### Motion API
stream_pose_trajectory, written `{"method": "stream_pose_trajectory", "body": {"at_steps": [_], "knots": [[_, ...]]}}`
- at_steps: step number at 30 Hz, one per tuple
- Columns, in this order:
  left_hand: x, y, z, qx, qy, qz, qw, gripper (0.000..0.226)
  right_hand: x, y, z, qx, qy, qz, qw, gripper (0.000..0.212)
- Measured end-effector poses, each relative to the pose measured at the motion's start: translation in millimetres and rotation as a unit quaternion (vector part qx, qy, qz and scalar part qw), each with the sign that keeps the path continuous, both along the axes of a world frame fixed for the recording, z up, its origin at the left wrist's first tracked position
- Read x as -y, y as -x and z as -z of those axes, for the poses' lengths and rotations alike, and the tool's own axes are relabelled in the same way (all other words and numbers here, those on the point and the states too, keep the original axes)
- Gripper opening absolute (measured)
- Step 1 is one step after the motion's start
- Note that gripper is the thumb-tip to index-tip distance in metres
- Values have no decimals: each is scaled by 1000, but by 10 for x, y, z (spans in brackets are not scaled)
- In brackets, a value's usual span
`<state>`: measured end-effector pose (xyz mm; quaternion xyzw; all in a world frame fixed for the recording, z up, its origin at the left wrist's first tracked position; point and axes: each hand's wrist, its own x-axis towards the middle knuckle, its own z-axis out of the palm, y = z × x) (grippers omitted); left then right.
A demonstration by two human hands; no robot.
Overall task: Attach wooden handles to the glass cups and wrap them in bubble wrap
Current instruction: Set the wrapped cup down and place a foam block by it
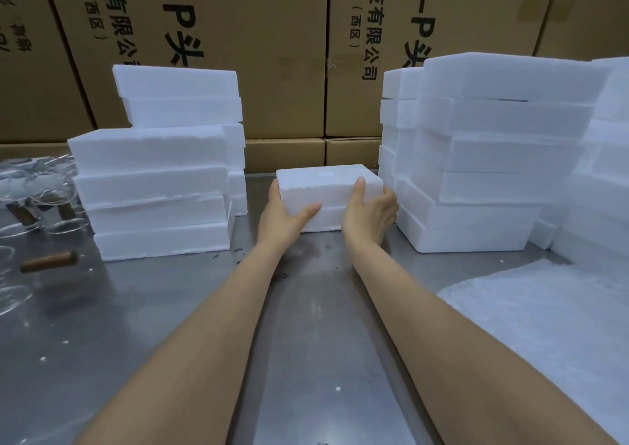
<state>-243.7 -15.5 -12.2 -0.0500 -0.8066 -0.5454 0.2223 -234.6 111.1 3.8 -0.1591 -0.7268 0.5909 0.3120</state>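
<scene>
A white foam box (326,186) sits on the metal table (306,308) at the middle far side, its lid on a lower half. My left hand (284,211) grips its left end, thumb across the front. My right hand (371,208) grips its right end, thumb up on the lid. Glass cups (37,186) with brown wooden handles stand at the far left. One loose wooden handle (49,261) lies on the table near them. Sheets of bubble wrap (544,315) lie at the right.
A stack of foam boxes (156,179) rises left of the held box, and a taller stack (483,158) stands to its right. Brown printed cartons (282,53) form a wall behind. White foam crumbs dot the table.
</scene>
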Motion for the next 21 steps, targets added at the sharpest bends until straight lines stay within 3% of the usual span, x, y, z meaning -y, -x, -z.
{"method": "stream_pose_trajectory", "body": {"at_steps": [9,21], "knots": [[-46,101,6,28,24,-29,999,82,20,-3,4,18,0,11,1000,57],[-76,-12,-53,45,22,44,998,71,35,-5,5,45,-21,20,999,63]]}}
